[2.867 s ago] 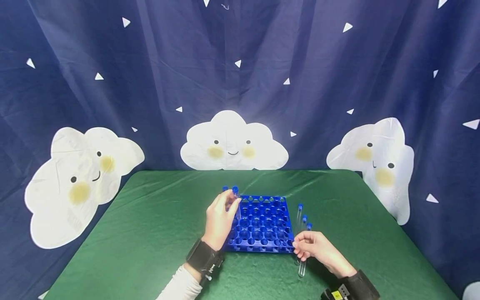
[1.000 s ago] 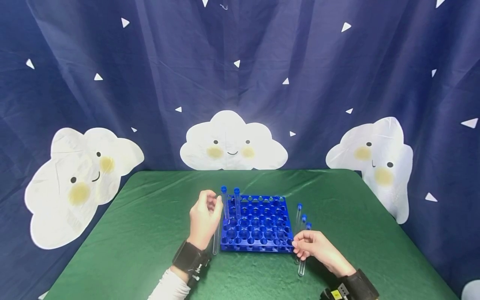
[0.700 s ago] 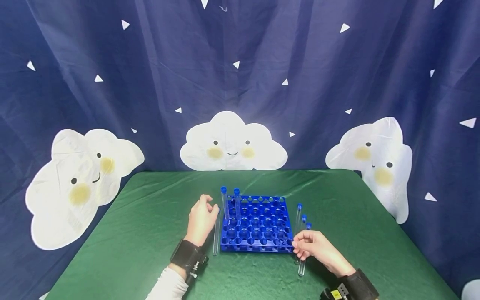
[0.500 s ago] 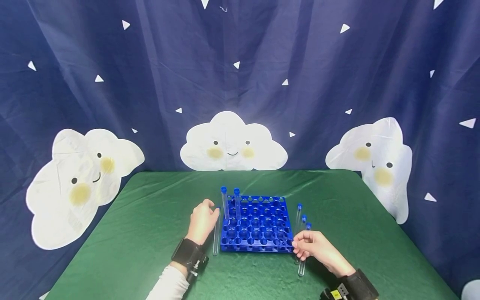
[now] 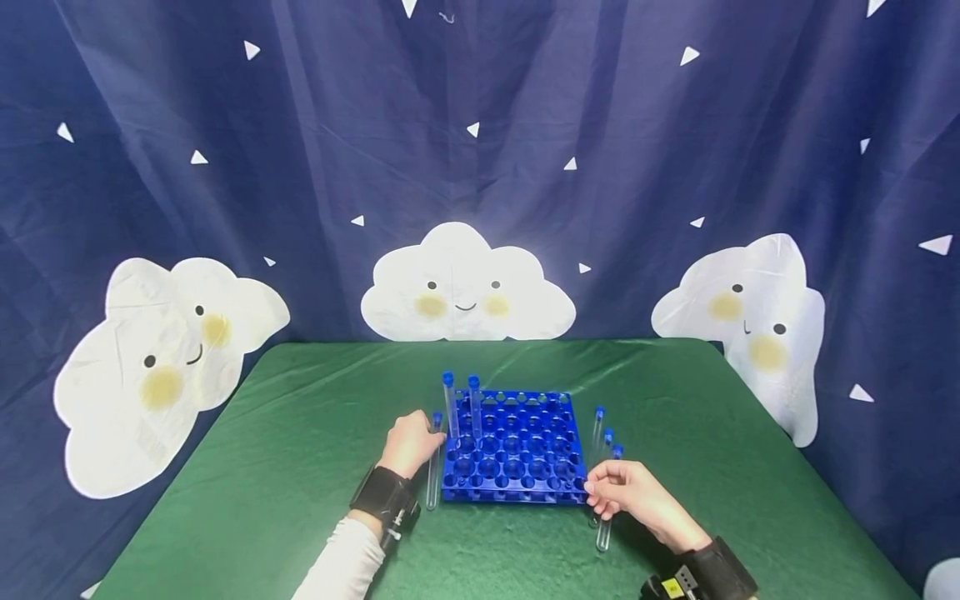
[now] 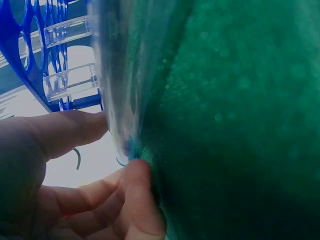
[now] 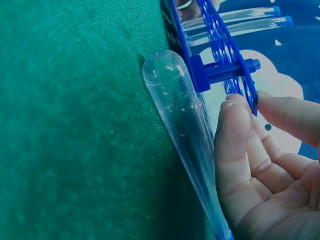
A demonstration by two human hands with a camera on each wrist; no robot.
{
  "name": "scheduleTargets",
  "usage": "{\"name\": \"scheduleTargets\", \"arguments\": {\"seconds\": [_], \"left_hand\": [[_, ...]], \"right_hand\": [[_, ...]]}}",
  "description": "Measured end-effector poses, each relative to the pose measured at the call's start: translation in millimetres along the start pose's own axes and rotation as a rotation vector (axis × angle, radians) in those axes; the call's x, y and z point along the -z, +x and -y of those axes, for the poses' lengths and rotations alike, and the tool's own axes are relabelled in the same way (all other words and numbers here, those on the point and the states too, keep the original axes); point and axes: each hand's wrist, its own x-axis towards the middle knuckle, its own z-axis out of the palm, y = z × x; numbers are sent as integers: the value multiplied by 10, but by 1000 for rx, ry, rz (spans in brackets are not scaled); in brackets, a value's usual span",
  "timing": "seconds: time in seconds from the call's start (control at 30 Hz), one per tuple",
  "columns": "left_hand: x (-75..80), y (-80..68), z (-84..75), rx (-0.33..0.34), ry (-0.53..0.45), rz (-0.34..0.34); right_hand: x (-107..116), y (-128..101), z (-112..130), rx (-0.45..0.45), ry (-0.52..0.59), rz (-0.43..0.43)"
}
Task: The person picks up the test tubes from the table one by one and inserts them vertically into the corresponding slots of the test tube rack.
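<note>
Tube point(image 5: 433, 463) lies flat on the green cloth point(image 5: 285, 467), just left of the rack point(image 5: 517, 450); the left hand point(image 5: 411, 443) pinches its capped end. Right hand point(image 5: 626, 493), fingers curled, touches the rack's near right corner, beside three loose tubes point(image 5: 603, 483).

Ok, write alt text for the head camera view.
Two hands rest by a blue tube rack on a green table: the left hand at a tube lying left of it, the right hand by tubes lying right. Two capped tubes stand in the rack.
</note>
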Motion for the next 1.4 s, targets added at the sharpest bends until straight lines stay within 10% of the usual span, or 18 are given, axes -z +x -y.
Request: {"name": "scheduleTargets", "arguments": {"seconds": [0.53,1.4], "left_hand": [[7,-20,18,-1,-19,9],[319,-222,-263,-201,-327,-430]], "right_hand": [[-1,2,-5,-6,-12,-3],[1,-3,1,-2,3,-5]]}}
